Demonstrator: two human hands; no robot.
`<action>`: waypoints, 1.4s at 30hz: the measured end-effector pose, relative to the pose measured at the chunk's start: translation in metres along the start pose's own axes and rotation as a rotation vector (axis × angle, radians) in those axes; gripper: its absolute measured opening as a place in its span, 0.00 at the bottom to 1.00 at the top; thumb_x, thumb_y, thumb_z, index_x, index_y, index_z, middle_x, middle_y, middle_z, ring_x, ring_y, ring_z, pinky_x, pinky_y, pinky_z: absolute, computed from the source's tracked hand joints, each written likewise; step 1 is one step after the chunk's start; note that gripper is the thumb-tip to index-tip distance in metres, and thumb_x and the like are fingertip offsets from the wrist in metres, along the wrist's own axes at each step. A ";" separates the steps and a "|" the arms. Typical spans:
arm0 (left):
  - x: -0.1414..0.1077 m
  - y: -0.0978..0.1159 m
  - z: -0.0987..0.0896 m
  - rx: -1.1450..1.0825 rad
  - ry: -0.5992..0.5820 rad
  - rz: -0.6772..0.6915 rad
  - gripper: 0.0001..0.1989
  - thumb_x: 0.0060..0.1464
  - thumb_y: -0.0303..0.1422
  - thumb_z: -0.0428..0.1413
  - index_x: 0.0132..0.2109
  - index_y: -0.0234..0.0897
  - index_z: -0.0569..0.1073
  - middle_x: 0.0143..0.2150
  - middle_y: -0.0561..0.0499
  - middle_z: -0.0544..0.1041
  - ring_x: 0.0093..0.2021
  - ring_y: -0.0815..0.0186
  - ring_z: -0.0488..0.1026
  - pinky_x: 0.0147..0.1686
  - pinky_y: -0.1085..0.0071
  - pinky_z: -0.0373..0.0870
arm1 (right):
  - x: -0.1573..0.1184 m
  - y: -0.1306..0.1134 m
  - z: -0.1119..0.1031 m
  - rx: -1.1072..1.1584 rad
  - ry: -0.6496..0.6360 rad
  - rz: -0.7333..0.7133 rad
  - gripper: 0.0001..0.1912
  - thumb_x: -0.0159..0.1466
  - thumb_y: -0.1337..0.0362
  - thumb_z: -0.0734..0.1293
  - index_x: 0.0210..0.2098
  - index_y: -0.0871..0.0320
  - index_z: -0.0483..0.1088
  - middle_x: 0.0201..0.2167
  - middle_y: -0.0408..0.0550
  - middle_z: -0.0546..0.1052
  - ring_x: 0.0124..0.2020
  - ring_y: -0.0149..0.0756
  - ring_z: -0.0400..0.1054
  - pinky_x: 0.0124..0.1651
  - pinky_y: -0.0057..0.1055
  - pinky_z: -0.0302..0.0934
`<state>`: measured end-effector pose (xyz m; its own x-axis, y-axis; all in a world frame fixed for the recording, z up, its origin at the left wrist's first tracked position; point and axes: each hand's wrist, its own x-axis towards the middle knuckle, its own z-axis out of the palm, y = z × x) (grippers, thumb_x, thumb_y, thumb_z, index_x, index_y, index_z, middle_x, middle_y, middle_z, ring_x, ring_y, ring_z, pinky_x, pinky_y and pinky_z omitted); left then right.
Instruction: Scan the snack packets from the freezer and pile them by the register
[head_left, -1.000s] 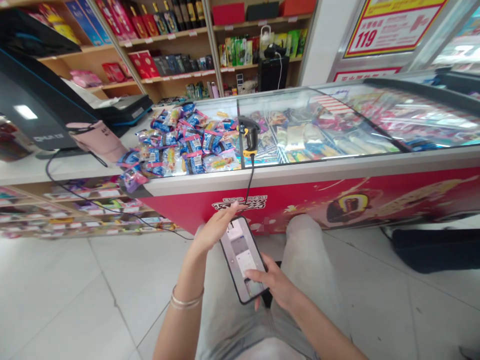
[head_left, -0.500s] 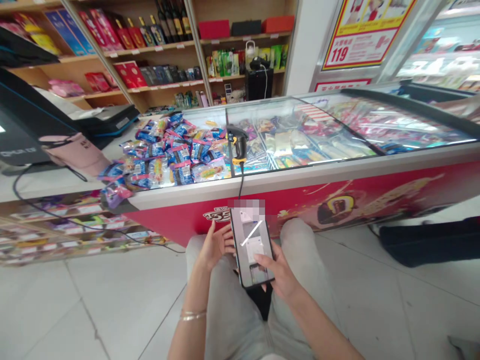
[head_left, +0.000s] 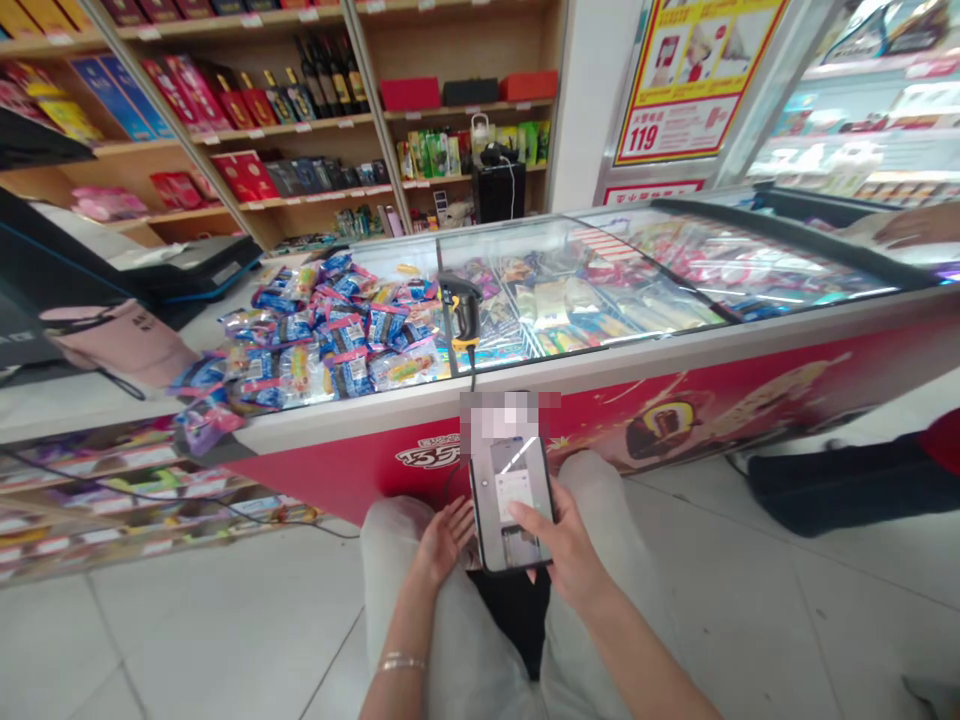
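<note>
A smartphone [head_left: 491,530] is held upright above my lap, its lit screen facing me and its top part blurred out. My right hand [head_left: 570,545] wraps round its lower right side, with the thumb on the screen. Beside the phone's left edge is my left hand [head_left: 444,542], palm up with fingers extended; whether the fingertips touch the phone I cannot tell. Beyond the phone, a black and yellow barcode scanner [head_left: 466,315] lies on the freezer's glass top, its cable running down the front. Left of it spreads a pile of small blue-and-pink wrapped snacks [head_left: 345,335].
The chest freezer [head_left: 360,440] with a red front stands close to my knees. On the left counter are a pink pouch [head_left: 124,345] and a dark checkout machine [head_left: 180,265]. Another person's dark-clothed leg [head_left: 832,485] and an arm [head_left: 907,228] show at right. Shelves [head_left: 457,110] line the back.
My view has shifted slightly, so the freezer and shelves sit a little lower and further left. My left hand has dropped lower beside the phone, its palm turned up. The right hand still holds the phone.
</note>
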<state>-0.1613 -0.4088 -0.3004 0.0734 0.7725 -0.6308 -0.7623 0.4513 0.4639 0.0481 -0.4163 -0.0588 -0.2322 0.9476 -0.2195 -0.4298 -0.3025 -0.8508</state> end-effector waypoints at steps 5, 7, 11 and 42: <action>0.008 -0.005 -0.010 -0.028 -0.025 0.006 0.27 0.59 0.34 0.52 0.64 0.35 0.62 0.57 0.38 0.73 0.54 0.55 0.74 0.55 0.57 0.69 | 0.004 -0.002 0.003 0.070 0.037 0.055 0.31 0.43 0.51 0.78 0.41 0.60 0.71 0.19 0.39 0.72 0.11 0.26 0.59 0.09 0.21 0.54; 0.007 -0.005 -0.009 -0.060 -0.035 0.020 0.26 0.59 0.34 0.52 0.64 0.36 0.62 0.57 0.39 0.74 0.54 0.55 0.74 0.55 0.58 0.69 | 0.007 -0.003 0.004 0.108 0.075 0.076 0.32 0.42 0.51 0.78 0.42 0.60 0.71 0.19 0.40 0.73 0.12 0.28 0.62 0.09 0.21 0.53; -0.004 -0.002 0.001 -0.124 -0.001 0.069 0.27 0.59 0.34 0.52 0.65 0.38 0.62 0.55 0.40 0.75 0.52 0.55 0.75 0.53 0.58 0.71 | 0.012 -0.004 0.003 0.140 0.149 0.074 0.30 0.42 0.53 0.78 0.42 0.61 0.72 0.22 0.45 0.77 0.15 0.32 0.67 0.11 0.22 0.54; -0.029 0.008 0.035 0.125 0.177 0.250 0.17 0.56 0.34 0.52 0.50 0.33 0.73 0.51 0.40 0.77 0.43 0.58 0.78 0.47 0.63 0.71 | -0.014 0.038 -0.022 0.047 0.113 0.079 0.28 0.46 0.50 0.77 0.41 0.61 0.74 0.23 0.47 0.77 0.16 0.31 0.66 0.15 0.24 0.56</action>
<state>-0.1468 -0.4121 -0.2568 -0.2274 0.7813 -0.5813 -0.6567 0.3177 0.6839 0.0546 -0.4381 -0.0984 -0.1679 0.9255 -0.3395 -0.4553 -0.3782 -0.8060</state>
